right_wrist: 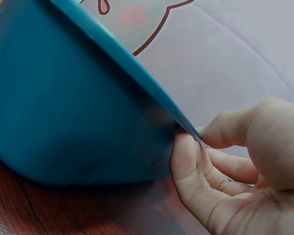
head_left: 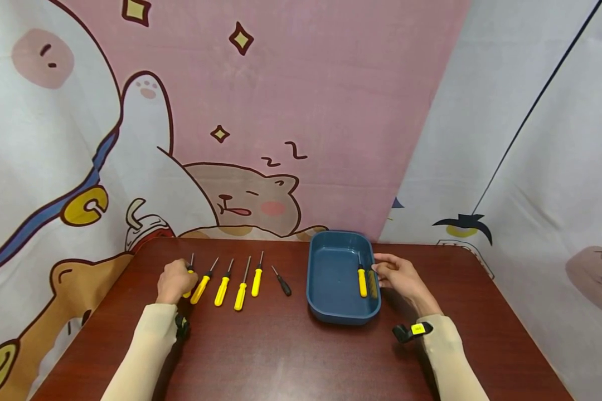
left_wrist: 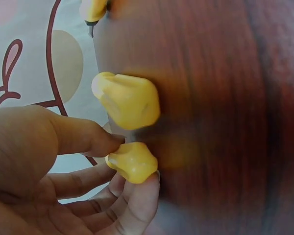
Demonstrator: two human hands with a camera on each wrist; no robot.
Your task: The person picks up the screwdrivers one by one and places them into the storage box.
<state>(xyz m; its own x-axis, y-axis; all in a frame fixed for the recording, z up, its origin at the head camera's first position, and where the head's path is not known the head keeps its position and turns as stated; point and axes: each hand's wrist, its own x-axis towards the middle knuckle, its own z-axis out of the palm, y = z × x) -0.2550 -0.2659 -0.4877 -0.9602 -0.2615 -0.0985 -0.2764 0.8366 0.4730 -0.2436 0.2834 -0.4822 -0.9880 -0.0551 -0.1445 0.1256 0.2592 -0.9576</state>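
At the left end of a row of screwdrivers, my left hand [head_left: 175, 281] pinches a yellow-handled screwdriver [left_wrist: 134, 164] between thumb and fingers. Right beside it lies another yellow-handled screwdriver [head_left: 200, 287], whose handle end looms large in the left wrist view. My right hand [head_left: 401, 277] grips the right rim of a blue plastic bin [head_left: 331, 320], thumb on the inner side and fingers outside, as the right wrist view shows. Inside the bin, near its right wall, lies one yellow-handled screwdriver [head_left: 362, 282].
More yellow-handled screwdrivers, such as the long one [head_left: 241, 295], lie spaced out with tips toward the back. A short black screwdriver [head_left: 283, 285] lies between them and the bin. The brown table [head_left: 281, 356] ends at a printed cloth [head_left: 351, 111] behind.
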